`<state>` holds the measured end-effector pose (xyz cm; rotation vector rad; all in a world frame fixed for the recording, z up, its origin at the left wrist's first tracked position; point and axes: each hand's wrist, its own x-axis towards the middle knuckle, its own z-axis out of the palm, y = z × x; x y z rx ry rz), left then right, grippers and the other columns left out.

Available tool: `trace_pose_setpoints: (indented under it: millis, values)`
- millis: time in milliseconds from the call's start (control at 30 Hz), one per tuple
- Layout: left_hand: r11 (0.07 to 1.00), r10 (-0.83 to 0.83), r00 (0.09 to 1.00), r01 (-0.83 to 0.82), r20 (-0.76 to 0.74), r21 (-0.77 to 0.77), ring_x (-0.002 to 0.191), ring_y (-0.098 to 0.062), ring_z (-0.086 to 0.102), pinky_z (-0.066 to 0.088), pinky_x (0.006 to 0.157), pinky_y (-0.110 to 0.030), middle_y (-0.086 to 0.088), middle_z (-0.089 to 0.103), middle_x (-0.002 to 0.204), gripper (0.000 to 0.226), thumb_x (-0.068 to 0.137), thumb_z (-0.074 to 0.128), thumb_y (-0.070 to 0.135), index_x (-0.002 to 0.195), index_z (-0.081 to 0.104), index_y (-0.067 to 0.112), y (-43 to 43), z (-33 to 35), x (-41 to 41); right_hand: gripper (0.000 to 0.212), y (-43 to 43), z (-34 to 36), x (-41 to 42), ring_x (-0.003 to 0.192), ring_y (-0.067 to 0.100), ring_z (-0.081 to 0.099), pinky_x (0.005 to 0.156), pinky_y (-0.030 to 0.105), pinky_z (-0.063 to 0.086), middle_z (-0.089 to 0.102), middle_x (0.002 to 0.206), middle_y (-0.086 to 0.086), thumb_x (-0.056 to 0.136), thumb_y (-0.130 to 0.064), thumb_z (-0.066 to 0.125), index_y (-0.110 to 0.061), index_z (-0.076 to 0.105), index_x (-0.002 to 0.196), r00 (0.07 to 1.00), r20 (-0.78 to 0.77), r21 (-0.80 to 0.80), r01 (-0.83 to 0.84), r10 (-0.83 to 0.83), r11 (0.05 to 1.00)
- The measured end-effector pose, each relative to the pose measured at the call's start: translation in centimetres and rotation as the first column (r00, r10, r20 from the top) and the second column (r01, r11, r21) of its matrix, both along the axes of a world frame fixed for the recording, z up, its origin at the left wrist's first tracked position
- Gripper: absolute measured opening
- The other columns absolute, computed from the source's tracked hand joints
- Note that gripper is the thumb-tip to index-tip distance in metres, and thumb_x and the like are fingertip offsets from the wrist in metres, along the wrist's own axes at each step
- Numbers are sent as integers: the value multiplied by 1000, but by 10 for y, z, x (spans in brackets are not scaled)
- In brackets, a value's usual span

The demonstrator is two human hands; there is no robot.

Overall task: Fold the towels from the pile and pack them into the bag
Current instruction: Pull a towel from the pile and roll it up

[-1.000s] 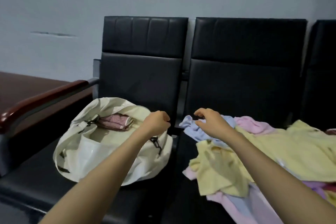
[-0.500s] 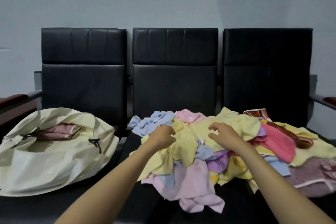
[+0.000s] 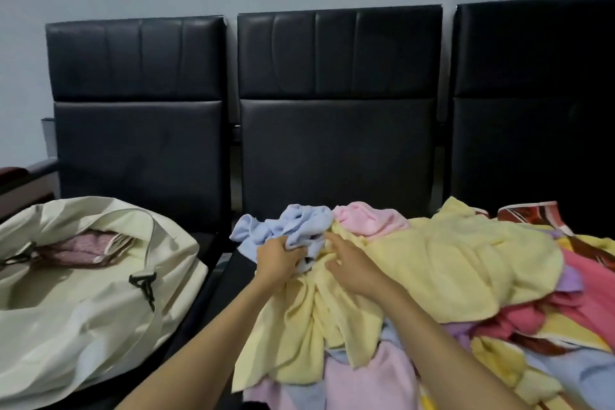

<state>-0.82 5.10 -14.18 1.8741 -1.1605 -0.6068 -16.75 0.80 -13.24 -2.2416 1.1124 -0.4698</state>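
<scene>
A pile of towels [image 3: 466, 276] in yellow, pink, blue, purple and red covers the middle and right seats. My left hand [image 3: 278, 260] grips a light blue towel [image 3: 296, 226] at the pile's back left. My right hand [image 3: 354, 263] lies on a yellow towel [image 3: 316, 326] just beside it, fingers bent into the cloth near the blue one. A cream bag [image 3: 83, 293] lies open on the left seat, with a folded pink towel [image 3: 83, 246] showing inside.
Three black padded seats [image 3: 332, 143] stand in a row against a pale wall. A dark red armrest [image 3: 13, 176] is at the far left. A black buckle [image 3: 144, 280] hangs on the bag's strap.
The view has moved in closer to the pile. My left hand has reached forward and taken hold of the blue towel. My right hand has shifted left to meet it.
</scene>
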Motion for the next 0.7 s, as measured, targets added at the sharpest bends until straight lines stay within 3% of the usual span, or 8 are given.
trace_pose_setpoints:
  millis: [67,133,233,333,400,467,600,700]
  values:
    - [986,-130,991,130,-1,-105,67,-20,52,41,56,-31,-12,56,69,17,71,62,34,66,58,18,9,4,-5,59,3,-5,8,134,21,37,104,24,29,34,149,7,97,-8,43,-22,22,151,997,64,-38,35,-33,999]
    - [951,-293,956,288,-27,-112,67,-11,50,40,59,-24,1,53,70,14,72,60,25,62,51,27,24,13,-15,64,9,-8,7,135,25,33,110,32,31,29,150,8,93,-2,43,-25,25,150,986,160,-62,68,-58,996]
    - [911,-403,914,396,-51,-114,68,2,57,47,66,-17,15,59,66,19,86,56,14,77,53,31,46,34,-25,50,19,-1,-8,126,21,36,102,31,38,33,137,4,87,-1,44,-20,47,133,988,139,-64,80,-70,995]
    - [893,-393,920,381,-2,-240,73,-8,60,49,66,-29,9,61,71,4,93,56,8,90,54,10,58,54,-22,20,33,24,-22,101,19,47,78,23,38,49,106,1,82,-9,50,-15,52,101,992,124,-110,10,4,994]
    - [882,-365,929,365,58,-298,76,-8,60,49,70,-28,5,62,79,3,92,57,6,94,54,6,66,71,-22,14,46,50,-30,84,12,52,67,18,38,54,91,-2,88,-12,55,-15,52,101,992,126,-103,-20,33,995]
    - [864,-354,930,365,98,-347,82,-9,62,49,73,-26,4,64,85,5,90,61,9,93,58,11,73,93,-24,16,52,77,-36,81,14,51,66,24,38,57,90,1,88,-17,60,-11,55,103,990,141,-131,26,-8,991]
    - [875,-296,954,290,45,-388,82,-12,62,50,70,-27,0,66,90,18,82,73,21,95,62,16,79,141,-19,35,60,131,-50,65,14,42,54,29,28,44,68,-4,80,-26,73,-17,40,76,966,245,-169,126,-82,978]
    - [883,-252,967,242,28,-401,77,-10,58,47,68,-28,2,64,85,22,80,75,28,94,63,15,85,169,-16,36,69,163,-53,64,11,43,57,27,32,47,69,-4,78,-28,77,-14,43,78,938,340,-179,136,-68,974]
